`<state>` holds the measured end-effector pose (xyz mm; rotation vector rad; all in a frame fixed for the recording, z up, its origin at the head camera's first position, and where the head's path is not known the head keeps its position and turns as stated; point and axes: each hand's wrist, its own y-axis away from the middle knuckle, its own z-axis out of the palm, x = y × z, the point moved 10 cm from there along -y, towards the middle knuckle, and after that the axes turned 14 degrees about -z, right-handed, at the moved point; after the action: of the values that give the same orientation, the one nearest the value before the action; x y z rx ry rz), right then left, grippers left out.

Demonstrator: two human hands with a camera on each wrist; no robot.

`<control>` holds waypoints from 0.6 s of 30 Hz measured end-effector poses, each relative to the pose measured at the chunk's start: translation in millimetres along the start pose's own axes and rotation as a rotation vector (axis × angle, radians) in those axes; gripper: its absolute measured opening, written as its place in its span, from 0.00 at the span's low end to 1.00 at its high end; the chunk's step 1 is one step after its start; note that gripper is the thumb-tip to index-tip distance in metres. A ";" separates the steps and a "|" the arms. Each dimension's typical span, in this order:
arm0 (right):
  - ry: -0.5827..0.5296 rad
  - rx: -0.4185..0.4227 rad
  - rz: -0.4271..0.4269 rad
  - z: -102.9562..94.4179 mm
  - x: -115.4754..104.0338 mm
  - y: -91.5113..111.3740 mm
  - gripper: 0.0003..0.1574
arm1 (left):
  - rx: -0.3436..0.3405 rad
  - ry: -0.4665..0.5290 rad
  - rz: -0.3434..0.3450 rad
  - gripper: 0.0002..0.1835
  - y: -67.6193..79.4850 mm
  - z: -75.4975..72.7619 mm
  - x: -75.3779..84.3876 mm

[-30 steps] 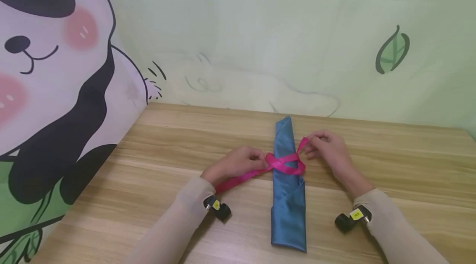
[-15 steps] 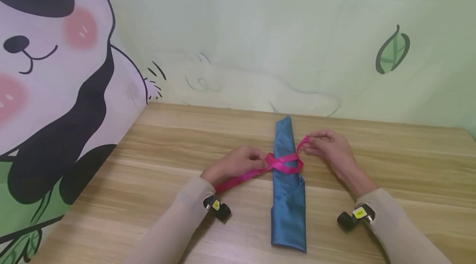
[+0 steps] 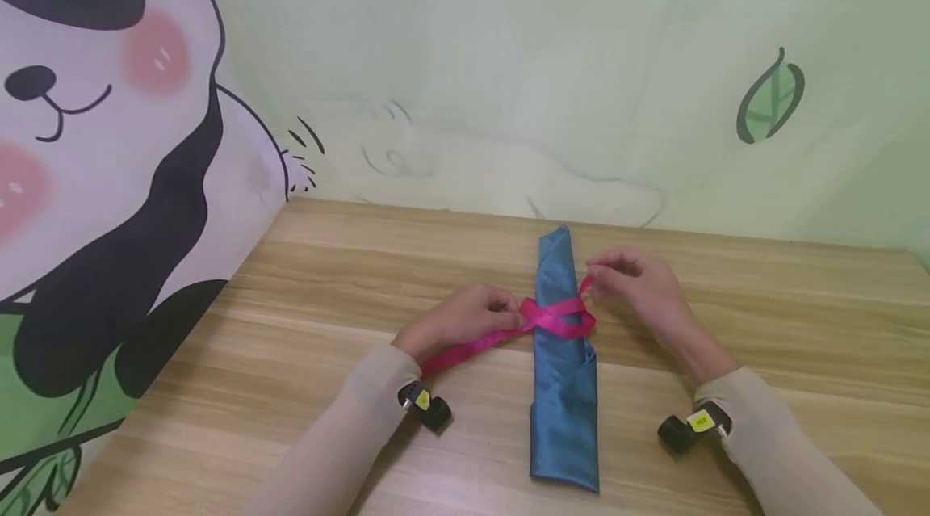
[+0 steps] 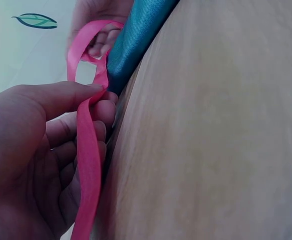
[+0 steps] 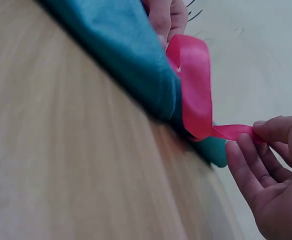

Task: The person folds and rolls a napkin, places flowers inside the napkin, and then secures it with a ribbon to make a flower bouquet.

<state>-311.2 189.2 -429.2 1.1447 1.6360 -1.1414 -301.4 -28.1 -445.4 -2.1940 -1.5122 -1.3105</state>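
A folded blue satin cloth (image 3: 564, 419) lies lengthwise on the table, narrower at its far end. Across its middle runs a pink ribbon (image 3: 559, 328), looped loosely and crossing over itself near the cloth's left edge. My left hand (image 3: 465, 317) pinches the ribbon between thumb and forefinger beside that edge, and a long tail trails back under the wrist. In the left wrist view the tail of ribbon (image 4: 89, 165) hangs across the fingers. On the cloth's right side my right hand (image 3: 643, 287) pinches the other ribbon end (image 5: 236, 131) between thumb and fingers, slightly raised.
The wooden table (image 3: 327, 258) extends on both sides of the cloth. A pale green wall (image 3: 472, 56) with a painted panda (image 3: 182, 177) and a leaf (image 3: 770, 100) borders its back and left. Small black wrist cameras (image 3: 436, 414) sit on both sleeves.
The right hand shifts a little right, then slightly back left and up, with its fingers rearranged on the ribbon end. The left hand and the cloth stay nearly still.
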 end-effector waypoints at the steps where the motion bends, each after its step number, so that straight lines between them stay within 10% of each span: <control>1: 0.014 0.002 -0.013 -0.8 -3.5 -0.8 0.21 | -0.001 -0.001 -0.001 0.08 -0.4 0.1 0.0; 18: -0.224 0.210 -0.120 -25.4 -15.5 -19.6 0.24 | 0.006 0.000 -0.011 0.09 -0.9 -0.6 -1.0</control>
<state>-329.1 206.8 -403.8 1.0150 1.4531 -1.4914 -302.6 -28.7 -446.1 -2.1850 -1.5286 -1.3080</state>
